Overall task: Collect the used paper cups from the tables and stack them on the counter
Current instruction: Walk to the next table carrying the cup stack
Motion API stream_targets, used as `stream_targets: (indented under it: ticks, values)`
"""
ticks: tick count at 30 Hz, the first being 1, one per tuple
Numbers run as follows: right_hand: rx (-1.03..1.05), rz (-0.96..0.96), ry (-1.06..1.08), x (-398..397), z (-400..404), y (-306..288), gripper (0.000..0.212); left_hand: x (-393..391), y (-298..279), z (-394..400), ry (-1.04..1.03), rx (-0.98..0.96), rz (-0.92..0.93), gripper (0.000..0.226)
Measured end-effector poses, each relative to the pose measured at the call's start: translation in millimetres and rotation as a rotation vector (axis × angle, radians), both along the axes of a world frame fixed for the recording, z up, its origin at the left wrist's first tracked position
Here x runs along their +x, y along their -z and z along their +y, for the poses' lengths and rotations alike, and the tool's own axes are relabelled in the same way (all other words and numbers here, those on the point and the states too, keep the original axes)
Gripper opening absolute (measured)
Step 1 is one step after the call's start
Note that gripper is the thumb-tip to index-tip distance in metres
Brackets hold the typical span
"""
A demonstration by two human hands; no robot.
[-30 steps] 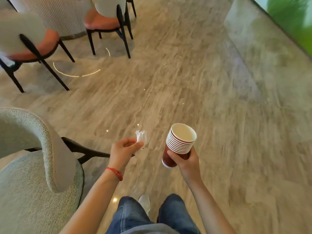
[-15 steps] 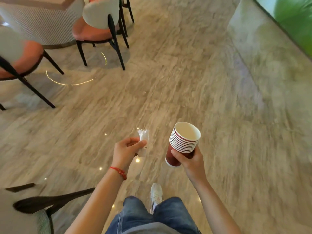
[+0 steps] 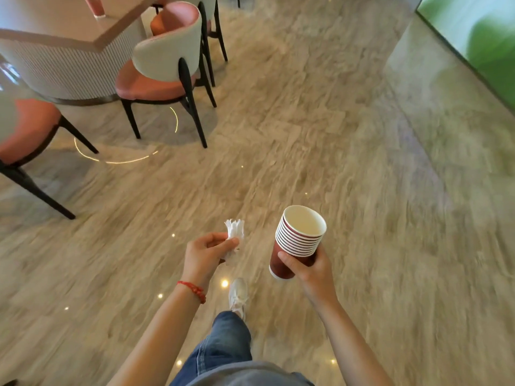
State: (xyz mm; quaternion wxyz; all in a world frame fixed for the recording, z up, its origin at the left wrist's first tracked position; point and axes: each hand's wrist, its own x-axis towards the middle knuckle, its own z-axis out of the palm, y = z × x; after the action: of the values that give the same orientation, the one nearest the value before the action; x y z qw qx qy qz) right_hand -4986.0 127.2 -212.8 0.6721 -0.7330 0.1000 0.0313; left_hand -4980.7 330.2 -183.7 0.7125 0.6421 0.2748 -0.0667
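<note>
My right hand (image 3: 312, 270) grips a stack of several nested dark red paper cups (image 3: 298, 239) with white rims, tilted a little to the right, held low over the floor. My left hand (image 3: 204, 253) pinches a crumpled white paper napkin (image 3: 234, 236) between thumb and fingers, a little left of the stack. One more dark red paper cup (image 3: 94, 6) stands on the table (image 3: 55, 26) at the far upper left, partly cut off by the frame edge.
Chairs with salmon seats and black legs (image 3: 164, 79) (image 3: 25, 129) ring the table's ribbed white base. Polished stone floor (image 3: 320, 135) stretches ahead and to the right. A glass wall with greenery (image 3: 479, 43) runs along the upper right. My leg and white shoe (image 3: 238, 296) show below.
I have walked forward: the grey chair at lower left has left the view, the table and salmon chairs have come closer, and the cup on the table has appeared. Both hands keep their holds.
</note>
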Motion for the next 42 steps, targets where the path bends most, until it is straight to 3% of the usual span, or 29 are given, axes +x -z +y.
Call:
stream_targets:
  ticks: [9,14,28,42]
  values:
    - [-0.015,0.006,-0.007,175.3,38.5,-12.8,0.056,184.2,-18.2,38.4,0.014,0.025,0.001,0.013]
    - [-0.023,0.022,-0.017,255.8,43.8,-5.3,0.072,260.8,-6.1,47.6,-0.019,0.0,0.017,0.007]
    - [-0.012,0.015,-0.162,534.1,62.3,-0.9,0.068,501.1,-3.2,64.8,-0.151,0.041,-0.019,0.008]
    - [-0.014,0.007,-0.219,763.5,158.6,3.6,0.07,712.3,8.3,152.9,-0.245,0.038,0.001,0.007]
